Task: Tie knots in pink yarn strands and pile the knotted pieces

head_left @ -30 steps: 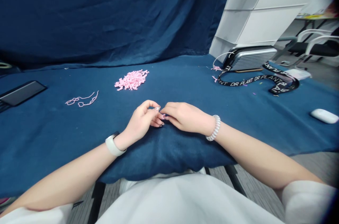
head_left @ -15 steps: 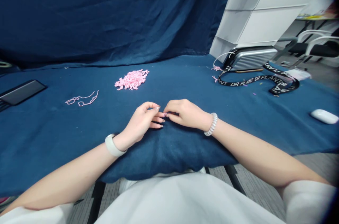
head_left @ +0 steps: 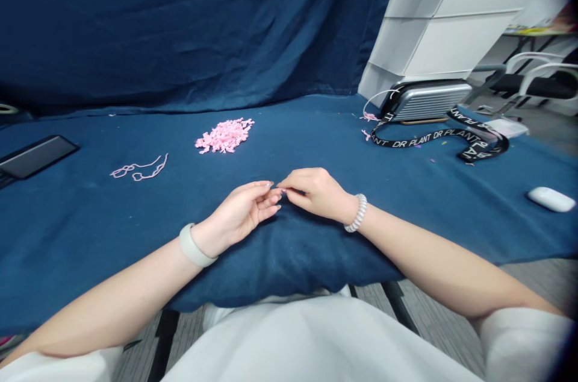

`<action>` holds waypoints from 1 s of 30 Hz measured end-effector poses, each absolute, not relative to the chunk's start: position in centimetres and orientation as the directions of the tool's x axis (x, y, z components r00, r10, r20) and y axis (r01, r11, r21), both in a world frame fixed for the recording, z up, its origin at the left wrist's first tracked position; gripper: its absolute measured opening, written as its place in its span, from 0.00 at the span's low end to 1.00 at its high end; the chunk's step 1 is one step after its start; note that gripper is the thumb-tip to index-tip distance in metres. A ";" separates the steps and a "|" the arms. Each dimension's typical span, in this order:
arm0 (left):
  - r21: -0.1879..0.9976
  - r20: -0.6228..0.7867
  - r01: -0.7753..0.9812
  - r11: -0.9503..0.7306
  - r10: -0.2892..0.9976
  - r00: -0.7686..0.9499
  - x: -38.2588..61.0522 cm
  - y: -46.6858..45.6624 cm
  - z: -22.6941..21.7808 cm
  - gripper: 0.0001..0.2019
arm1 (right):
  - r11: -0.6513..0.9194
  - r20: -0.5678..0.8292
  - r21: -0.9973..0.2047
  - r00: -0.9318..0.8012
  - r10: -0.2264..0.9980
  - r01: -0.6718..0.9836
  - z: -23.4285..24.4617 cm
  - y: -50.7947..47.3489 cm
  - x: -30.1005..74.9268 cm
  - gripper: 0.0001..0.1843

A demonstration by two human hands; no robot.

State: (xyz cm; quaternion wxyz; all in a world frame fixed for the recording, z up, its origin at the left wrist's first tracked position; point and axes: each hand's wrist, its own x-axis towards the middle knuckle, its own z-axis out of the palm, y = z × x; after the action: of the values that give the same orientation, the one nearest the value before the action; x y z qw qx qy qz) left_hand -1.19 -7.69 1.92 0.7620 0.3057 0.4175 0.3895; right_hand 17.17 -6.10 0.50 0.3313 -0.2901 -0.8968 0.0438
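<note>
Nearest my lens is white clothing (head_left: 316, 340), with both forearms reaching out over the blue cloth covering the table (head_left: 298, 135). A pale band (head_left: 195, 247) circles the left wrist and a coiled band (head_left: 357, 213) the right. I have the left hand (head_left: 239, 213) with its palm half turned up, fingers slightly curled and its grip loose. The right hand (head_left: 318, 195) is palm down, thumb and forefinger brought together at the left fingertips. A tiny pinkish spot (head_left: 283, 190) shows there; I cannot tell whether the right grip is pinching a piece or whether it is a nail.

A white mouse (head_left: 551, 199) lies far to the right. Beyond the left hand I see loose pink strands (head_left: 144, 178), and further left a dark flat device (head_left: 38, 158). Ahead of the hands, untouched, sits the pile of pink bits (head_left: 224, 136). Off to the right a black lettered strap (head_left: 415, 142) loops before a silver ribbed case (head_left: 431, 100); behind stand a white column (head_left: 428, 26) and dark blue hanging cloth (head_left: 180, 20).
</note>
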 end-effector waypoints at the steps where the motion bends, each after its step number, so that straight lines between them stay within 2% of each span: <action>1: 0.772 -0.391 -0.362 0.522 0.840 0.376 -1.2 -7.7 1.8 0.05 | 0.826 0.595 -0.282 -0.587 0.549 0.488 0.4 -6.1 17.1 0.10; 6: 0.762 -0.328 -0.408 0.503 0.842 0.427 -1.2 -7.9 1.4 0.05 | 0.779 0.660 -0.418 -0.433 0.614 0.466 0.3 -6.6 16.5 0.09; 15: 0.817 -0.311 -0.356 0.452 0.868 0.388 -1.2 -7.8 1.7 0.05 | 0.549 0.484 -0.776 -0.267 0.834 0.310 0.1 -6.9 15.8 0.08; 17: 0.820 -0.317 -0.347 0.454 0.867 0.385 -1.2 -7.8 1.9 0.05 | 0.530 0.466 -0.799 -0.265 0.844 0.282 0.0 -6.9 15.7 0.08; 23: 0.825 -0.328 -0.335 0.456 0.868 0.373 -1.1 -7.9 2.0 0.04 | 0.582 0.512 -0.758 -0.286 0.810 0.293 0.2 -7.0 15.9 0.07; 30: 0.848 -0.280 -0.335 0.411 0.884 0.375 -1.2 -7.9 2.1 0.04 | 0.419 0.366 -0.891 -0.271 0.890 0.173 0.3 -6.7 15.8 0.07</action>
State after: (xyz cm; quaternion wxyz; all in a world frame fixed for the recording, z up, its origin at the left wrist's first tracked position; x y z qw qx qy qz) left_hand -1.20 -7.87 2.09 0.7477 0.3585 0.3825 0.4076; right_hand 15.84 -6.74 0.26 0.4693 -0.3798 -0.6996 0.3822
